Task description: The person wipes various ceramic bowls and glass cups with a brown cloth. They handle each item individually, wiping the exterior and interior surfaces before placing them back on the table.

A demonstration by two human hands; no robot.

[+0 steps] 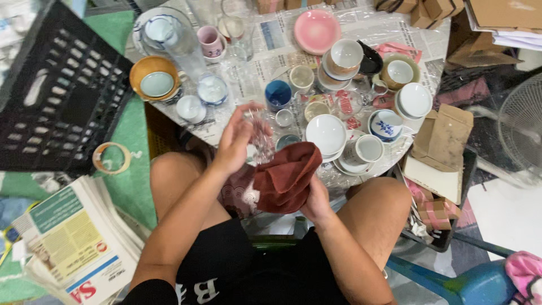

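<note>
the glass [261,135] sits just above the lap, at the near edge of the table [226,121], in the left hand [237,141], whose grip curls around it. the right hand [315,200] clutches a red cloth [285,176] just below. cups [370,148] and bowls [326,133] crowd the table behind.

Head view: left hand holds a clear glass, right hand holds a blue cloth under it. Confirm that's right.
Not quite. In the head view the cloth is dark red, not blue. The rest stands: the left hand holds the clear glass, and the right hand holds the cloth under it.
</note>
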